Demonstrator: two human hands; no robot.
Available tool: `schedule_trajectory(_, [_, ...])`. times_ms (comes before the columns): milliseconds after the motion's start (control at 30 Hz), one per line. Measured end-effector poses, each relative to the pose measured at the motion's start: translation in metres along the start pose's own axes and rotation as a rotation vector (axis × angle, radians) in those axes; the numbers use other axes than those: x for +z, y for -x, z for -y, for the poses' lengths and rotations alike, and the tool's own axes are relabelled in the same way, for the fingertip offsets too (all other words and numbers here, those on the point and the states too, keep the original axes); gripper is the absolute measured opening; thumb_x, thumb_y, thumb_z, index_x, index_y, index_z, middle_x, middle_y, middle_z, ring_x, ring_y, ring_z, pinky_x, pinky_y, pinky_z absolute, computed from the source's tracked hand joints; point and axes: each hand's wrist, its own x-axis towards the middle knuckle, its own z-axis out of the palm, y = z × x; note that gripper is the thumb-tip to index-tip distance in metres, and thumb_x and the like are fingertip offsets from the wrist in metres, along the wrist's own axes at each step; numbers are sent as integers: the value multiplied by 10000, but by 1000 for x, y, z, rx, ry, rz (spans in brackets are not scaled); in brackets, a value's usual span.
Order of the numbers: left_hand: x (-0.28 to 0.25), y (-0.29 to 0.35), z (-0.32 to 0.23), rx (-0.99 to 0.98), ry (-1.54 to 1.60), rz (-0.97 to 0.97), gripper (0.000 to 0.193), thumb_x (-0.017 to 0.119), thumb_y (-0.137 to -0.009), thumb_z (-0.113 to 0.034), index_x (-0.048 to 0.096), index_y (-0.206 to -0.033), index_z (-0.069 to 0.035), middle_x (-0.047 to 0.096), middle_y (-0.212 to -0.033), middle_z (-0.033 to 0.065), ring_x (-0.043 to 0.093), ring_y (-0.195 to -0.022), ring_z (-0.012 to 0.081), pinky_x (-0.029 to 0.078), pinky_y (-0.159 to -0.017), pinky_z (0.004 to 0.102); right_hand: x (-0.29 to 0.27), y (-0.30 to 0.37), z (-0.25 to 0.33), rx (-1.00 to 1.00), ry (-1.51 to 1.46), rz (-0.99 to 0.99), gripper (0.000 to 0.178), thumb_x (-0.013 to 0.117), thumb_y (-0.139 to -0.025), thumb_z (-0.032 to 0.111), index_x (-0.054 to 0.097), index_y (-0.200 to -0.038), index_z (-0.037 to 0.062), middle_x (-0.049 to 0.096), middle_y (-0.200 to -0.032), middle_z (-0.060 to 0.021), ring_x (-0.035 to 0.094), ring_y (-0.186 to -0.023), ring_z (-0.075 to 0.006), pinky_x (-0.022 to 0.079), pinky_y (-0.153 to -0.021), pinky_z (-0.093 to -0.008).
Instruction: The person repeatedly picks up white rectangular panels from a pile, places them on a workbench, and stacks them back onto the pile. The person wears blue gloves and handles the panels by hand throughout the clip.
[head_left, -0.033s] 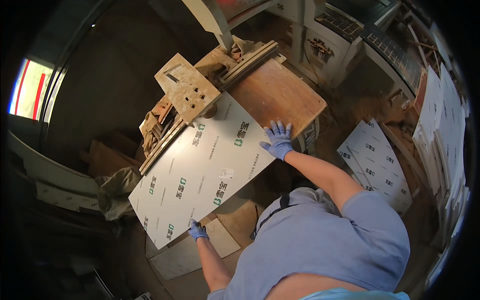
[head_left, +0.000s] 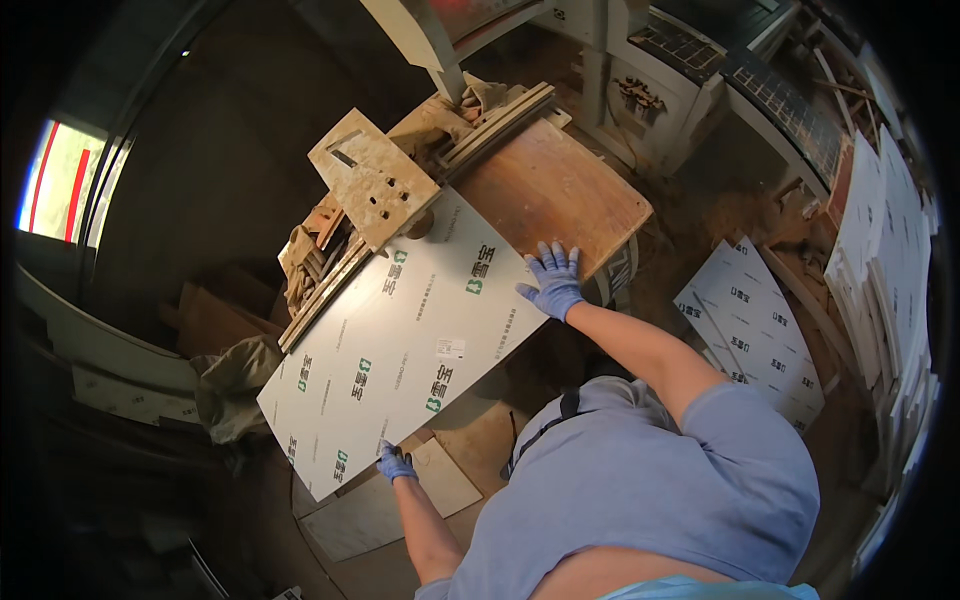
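Note:
A large white panel [head_left: 400, 330] with green and black print lies on a machine's table, its far edge against a fence and under a dusty mounting plate [head_left: 370, 180]. My right hand [head_left: 555, 282], in a blue glove, rests flat with spread fingers at the panel's right corner, beside the brown wooden tabletop [head_left: 560, 185]. At the near edge, further left, my left hand [head_left: 396, 462], gloved too, grips the panel's rim. Its other fingers are hidden beneath the board. A small white label [head_left: 451, 348] sticks to the panel's face. A round dark part shows at the mounting plate's edge.
A guide rail [head_left: 500, 122] runs along the tabletop's far side. Crumpled cloth [head_left: 237, 385] hangs at the left. Another printed panel [head_left: 755, 330] leans low at the right, near a stack of upright white boards [head_left: 880, 270]. A pale slab [head_left: 395, 500] lies on the floor.

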Motion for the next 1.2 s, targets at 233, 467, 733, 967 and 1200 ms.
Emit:
schedule_trajectory(233, [4,-24,15,2,105,5,293,694,-829,-391,575,-1023,-207,637,-905,-16,572,-722,149,439,-599,366,-2,-10,5,18,-1,58,711,426,-869,599,395,-1422,153,237,-1532,-141,139,-1423,-359,-45,-1094,-637])
schedule_trajectory(467, [61,7,-4,-10,397,-214,627,693,-776,-528,557,-1242,-131,624,-1187,96,631,-924,273,518,-769,417,-6,-18,28,123,55,100,663,369,-911,563,359,-1442,166,222,-1542,-118,153,-1423,-355,-16,-1053,-703])
schedule_trajectory(733, [116,133,-69,-51,456,-601,834,777,-729,-420,359,-1360,-70,574,-1229,199,632,-968,350,569,-778,451,-7,-23,31,166,60,80,629,384,-913,524,360,-1438,178,226,-1543,-108,154,-1424,-351,-17,-1060,-701])
schedule_trajectory(967, [94,62,-29,1,349,-621,894,719,-760,-509,310,-1401,-41,559,-1240,222,640,-963,359,584,-758,464,-3,-22,32,132,74,42,632,386,-911,524,376,-1430,165,238,-1536,-121,154,-1418,-370,-24,-1068,-690])
schedule_trajectory(1200, [97,50,-26,-31,294,-702,773,733,-766,-470,433,-1316,-18,596,-1181,213,635,-956,346,548,-766,456,0,-23,29,131,77,51,639,369,-916,532,363,-1439,166,229,-1538,-127,124,-1421,-383,-46,-1078,-672])
